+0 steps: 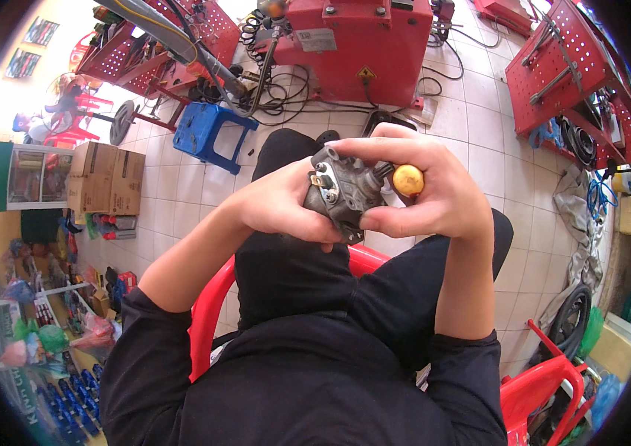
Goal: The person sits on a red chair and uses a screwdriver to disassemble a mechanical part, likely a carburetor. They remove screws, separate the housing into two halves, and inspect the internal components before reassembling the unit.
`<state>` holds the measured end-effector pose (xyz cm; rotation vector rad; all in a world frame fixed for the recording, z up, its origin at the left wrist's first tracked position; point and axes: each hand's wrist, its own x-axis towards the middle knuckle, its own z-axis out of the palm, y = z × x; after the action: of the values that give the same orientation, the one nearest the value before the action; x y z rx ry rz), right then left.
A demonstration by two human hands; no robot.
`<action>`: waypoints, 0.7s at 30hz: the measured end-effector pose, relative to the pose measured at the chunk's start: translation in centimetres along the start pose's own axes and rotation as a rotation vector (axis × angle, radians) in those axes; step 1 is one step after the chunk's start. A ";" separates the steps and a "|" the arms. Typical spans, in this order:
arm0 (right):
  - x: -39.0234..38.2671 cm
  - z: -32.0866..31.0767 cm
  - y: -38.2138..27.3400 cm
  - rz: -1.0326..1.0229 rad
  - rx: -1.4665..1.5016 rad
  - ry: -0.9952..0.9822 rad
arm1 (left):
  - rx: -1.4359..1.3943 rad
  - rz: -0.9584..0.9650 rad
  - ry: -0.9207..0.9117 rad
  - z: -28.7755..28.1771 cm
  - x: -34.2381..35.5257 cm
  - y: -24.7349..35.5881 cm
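Note:
My left hand (282,208) grips a grey metal component (334,192), resembling a carburetor body, from its left side, with the thumb along its lower edge. A silver fitting with screws shows on its face. My right hand (434,197) is closed around the component's right side and a yellow rounded handle (408,180) of a small tool, whose shaft points toward the component. Whether the shaft's tip touches it I cannot tell. Both hands hold the component above my black-trousered legs, and some fingers are hidden behind it.
I sit on a red plastic chair (366,257). Ahead stand a red machine (360,59) with hoses and a blue stool (189,134). Red perforated tool carts (531,82) flank it. Cardboard boxes (107,178) and bagged items are at left; tyres and cloth lie at right.

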<state>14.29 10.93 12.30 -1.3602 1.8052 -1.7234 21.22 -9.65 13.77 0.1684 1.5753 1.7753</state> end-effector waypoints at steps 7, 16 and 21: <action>-0.1 0.1 -0.2 0.024 0.008 -0.036 | -0.147 0.031 -0.070 -0.1 0.0 -1.4; 0.7 0.3 1.0 0.042 0.263 -0.106 | -0.998 0.182 -0.558 1.8 2.2 -5.5; 0.7 0.0 1.4 0.052 0.371 -0.215 | -1.216 0.139 -0.867 2.8 3.7 -8.1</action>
<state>13.38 10.11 11.30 -1.2713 1.3161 -1.7041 23.65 -5.47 5.80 0.3717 -0.2023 2.0346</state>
